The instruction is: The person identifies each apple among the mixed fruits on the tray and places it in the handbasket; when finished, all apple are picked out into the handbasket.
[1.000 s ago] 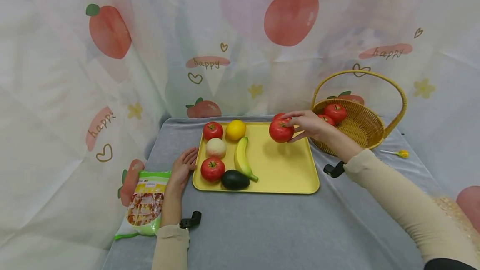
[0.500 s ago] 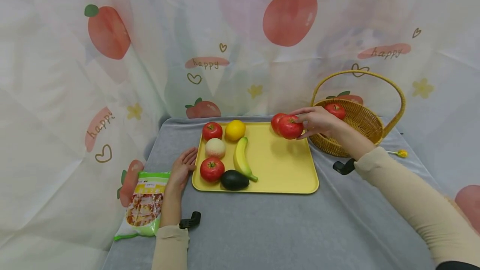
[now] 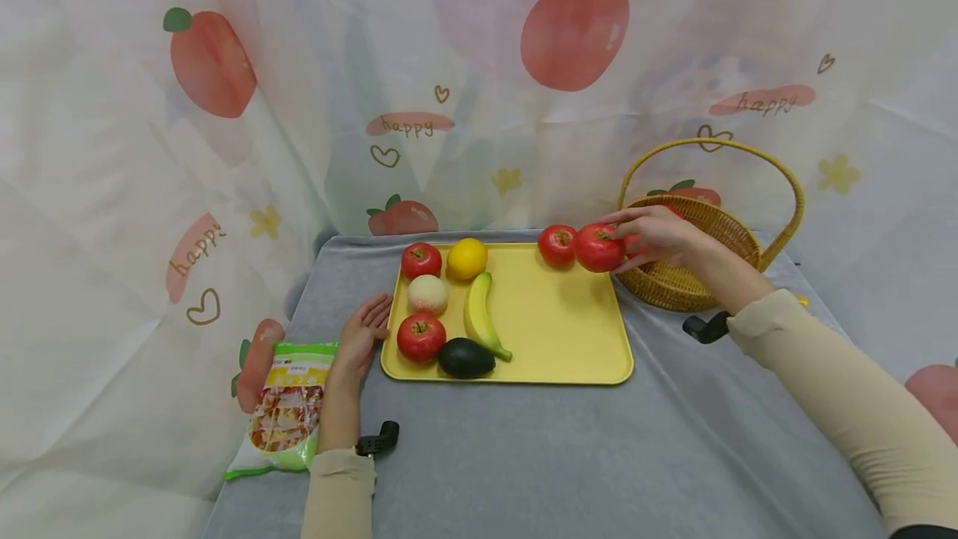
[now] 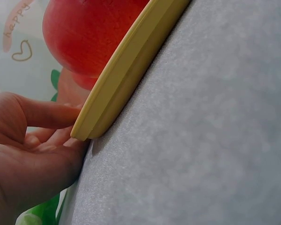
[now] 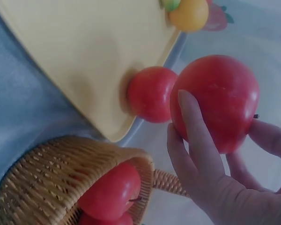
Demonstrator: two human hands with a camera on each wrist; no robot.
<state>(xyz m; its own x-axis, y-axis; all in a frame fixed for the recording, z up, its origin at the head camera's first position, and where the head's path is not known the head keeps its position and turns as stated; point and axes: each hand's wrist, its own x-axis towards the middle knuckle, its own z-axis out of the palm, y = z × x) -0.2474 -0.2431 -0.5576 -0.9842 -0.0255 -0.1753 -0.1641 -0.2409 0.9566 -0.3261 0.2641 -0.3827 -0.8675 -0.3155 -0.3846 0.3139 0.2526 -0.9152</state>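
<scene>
We saw a grey-covered table point(image 3: 509, 456), and directly on it lay a yellow tray point(image 3: 557, 331), a wicker basket point(image 3: 669, 294) and a packet point(image 3: 288, 418).

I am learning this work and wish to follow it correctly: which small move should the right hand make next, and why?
Probably carry the held apple rightward over the basket opening: the right hand grips it in the air near the yellow tray's far right corner, and red apples already lie in the basket.
</scene>
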